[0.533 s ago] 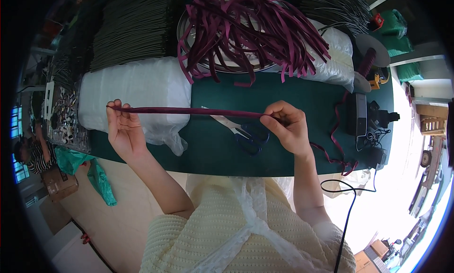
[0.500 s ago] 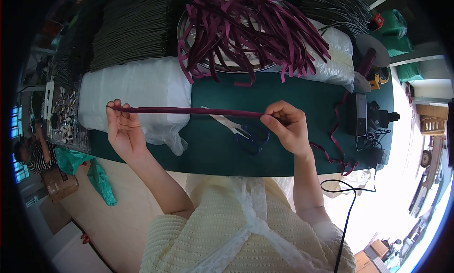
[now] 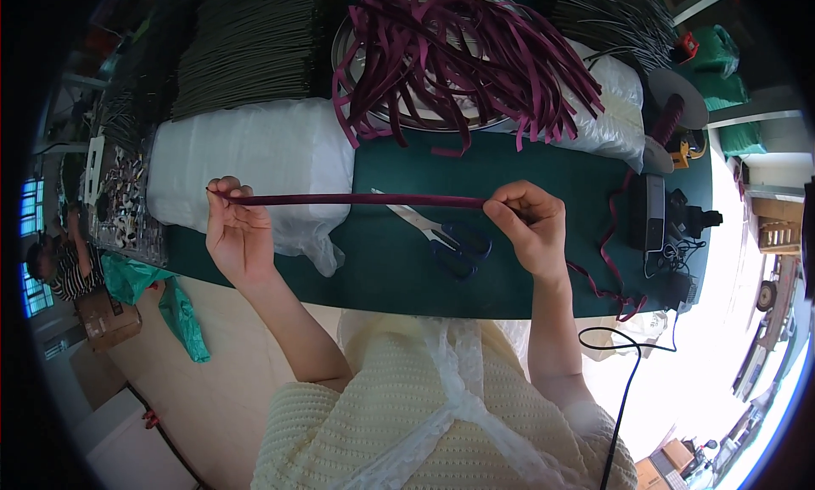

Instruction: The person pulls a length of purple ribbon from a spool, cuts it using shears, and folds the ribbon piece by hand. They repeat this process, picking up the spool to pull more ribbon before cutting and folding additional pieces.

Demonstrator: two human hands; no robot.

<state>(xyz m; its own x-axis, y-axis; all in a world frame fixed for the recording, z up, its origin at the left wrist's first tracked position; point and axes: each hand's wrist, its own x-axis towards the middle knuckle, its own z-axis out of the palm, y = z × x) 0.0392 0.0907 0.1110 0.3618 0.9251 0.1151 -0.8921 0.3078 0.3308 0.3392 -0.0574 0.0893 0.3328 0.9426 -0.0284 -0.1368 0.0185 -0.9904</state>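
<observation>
A dark burgundy ribbon strip [image 3: 365, 199] is stretched taut and nearly level above the table. Its left end is pinched between the thumb and fingers of my left hand [image 3: 241, 235], which is over the white plastic-wrapped bundle. My right hand [image 3: 533, 222] grips the other end, its fingers curled round and hiding the tip. Beneath the strip lie scissors [image 3: 458, 250] with dark blue handles, their blades angled to the upper left. Beyond them, a heap of similar burgundy strips [image 3: 458, 61] hangs over the rim of a round metal tray [image 3: 340, 59].
White plastic-wrapped packs [image 3: 238, 150] flank the tray, with dark green stems [image 3: 246, 53] behind. At right stand a ribbon spool [image 3: 677, 99], a black device [image 3: 650, 214] and cables. A loose ribbon [image 3: 604, 252] trails toward the table edge. A person [image 3: 72, 252] sits far left.
Both hands and the strip appear slightly further right. The whole table has shifted a little the same way in the picture. My grip on both ends stays the same.
</observation>
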